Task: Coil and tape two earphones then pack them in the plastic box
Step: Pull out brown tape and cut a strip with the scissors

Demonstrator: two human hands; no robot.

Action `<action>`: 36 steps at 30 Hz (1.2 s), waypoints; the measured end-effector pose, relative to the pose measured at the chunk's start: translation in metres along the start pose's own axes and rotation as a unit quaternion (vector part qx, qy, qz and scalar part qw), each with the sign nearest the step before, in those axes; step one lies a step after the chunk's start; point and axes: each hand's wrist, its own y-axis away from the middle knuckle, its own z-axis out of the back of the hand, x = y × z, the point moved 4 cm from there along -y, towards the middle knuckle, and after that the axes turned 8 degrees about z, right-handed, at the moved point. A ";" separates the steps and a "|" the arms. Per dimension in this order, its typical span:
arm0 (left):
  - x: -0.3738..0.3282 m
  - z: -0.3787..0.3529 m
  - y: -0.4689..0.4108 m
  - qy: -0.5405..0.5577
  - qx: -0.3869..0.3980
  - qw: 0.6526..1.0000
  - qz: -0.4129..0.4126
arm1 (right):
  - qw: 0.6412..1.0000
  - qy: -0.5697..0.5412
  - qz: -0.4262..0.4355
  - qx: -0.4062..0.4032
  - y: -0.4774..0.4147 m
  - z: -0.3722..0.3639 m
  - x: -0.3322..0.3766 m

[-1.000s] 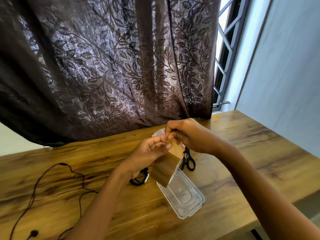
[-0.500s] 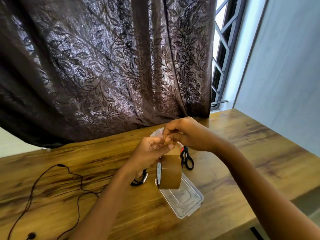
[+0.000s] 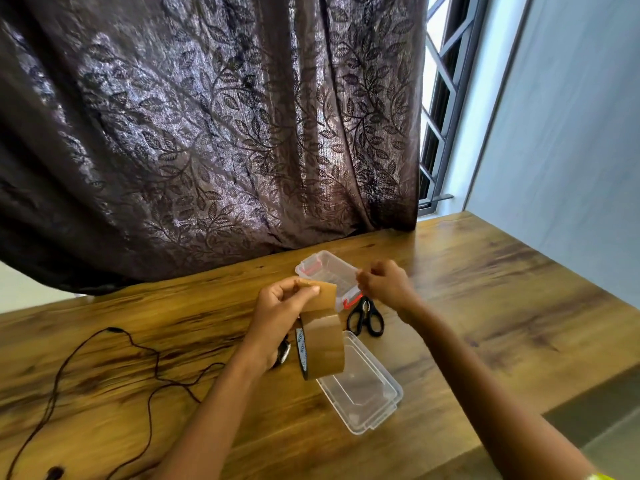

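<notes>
My left hand (image 3: 282, 308) pinches the free end of a brown tape strip above the table. The brown tape roll (image 3: 323, 346) hangs from that strip, just below the hand. My right hand (image 3: 386, 285) is off to the right of the strip, fingers curled with nothing visible in them. The clear plastic box (image 3: 367, 393) lies open under the roll, its far half with red latches (image 3: 351, 301) behind the strip. A coiled black earphone (image 3: 284, 353) peeks out behind my left wrist. A second black earphone (image 3: 152, 362) lies uncoiled across the table's left side.
Black-handled scissors (image 3: 367, 318) lie just right of the box, below my right hand. A dark leaf-patterned curtain (image 3: 207, 133) hangs over the wooden table's (image 3: 485, 306) far edge. A barred window and a pale wall stand at the right.
My right hand has let go of the tape end and moved right. A longer strip is pulled off, and the roll hangs lower from my left hand.
</notes>
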 end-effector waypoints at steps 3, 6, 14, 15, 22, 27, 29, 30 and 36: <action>-0.002 0.002 0.000 0.003 -0.008 1.000 -0.003 | 0.994 0.088 -0.046 -0.043 -0.004 -0.020 -0.044; -0.003 0.005 0.000 0.007 -0.019 1.000 -0.002 | 0.988 0.139 -0.039 -0.063 -0.001 -0.035 -0.067; -0.010 0.018 -0.007 0.001 -0.059 0.998 -0.009 | 0.966 0.248 -0.032 -0.062 -0.021 -0.056 -0.099; -0.011 0.019 -0.009 0.001 -0.063 0.998 -0.007 | 0.967 0.246 -0.033 -0.061 -0.023 -0.057 -0.100; -0.014 0.023 -0.019 0.002 -0.080 0.997 0.002 | 0.986 0.094 -0.127 -0.055 -0.031 -0.026 -0.102; -0.019 0.022 -0.025 0.001 -0.081 0.997 -0.006 | 0.945 -0.203 -0.250 -0.050 -0.024 -0.003 -0.106; -0.022 0.021 -0.028 -0.003 -0.074 0.997 -0.010 | 0.934 -0.261 -0.242 -0.028 -0.019 0.005 -0.105; -0.023 0.021 -0.030 -0.006 -0.071 0.997 -0.014 | 0.934 -0.276 -0.225 -0.023 -0.015 0.010 -0.103; -0.035 0.017 -0.037 -0.015 -0.056 0.998 -0.039 | 0.956 -0.287 -0.053 -0.034 0.009 0.029 -0.065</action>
